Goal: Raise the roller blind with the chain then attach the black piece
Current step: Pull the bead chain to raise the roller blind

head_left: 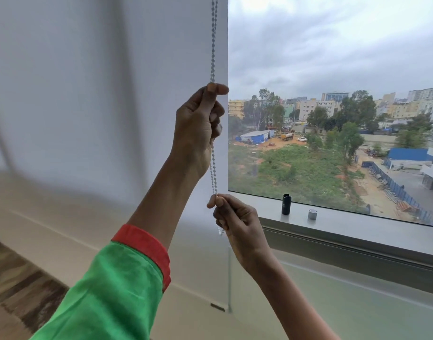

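Note:
A silver bead chain (213,45) hangs down along the right edge of a white wall. My left hand (198,126) grips the chain high up, thumb pressed against the fingers. Lower down, my right hand (235,217) pinches the same chain between thumb and forefinger, and a short end of chain shows below the hand. A black cylindrical piece (286,204) stands upright on the grey window sill (357,224), to the right of my right hand and apart from it. The blind itself is out of view.
A small silver cylinder (312,214) stands on the sill right of the black piece. The window pane (333,94) shows buildings and trees outside. A wood floor (19,278) lies at the lower left. My left sleeve (117,290) is green with a red cuff.

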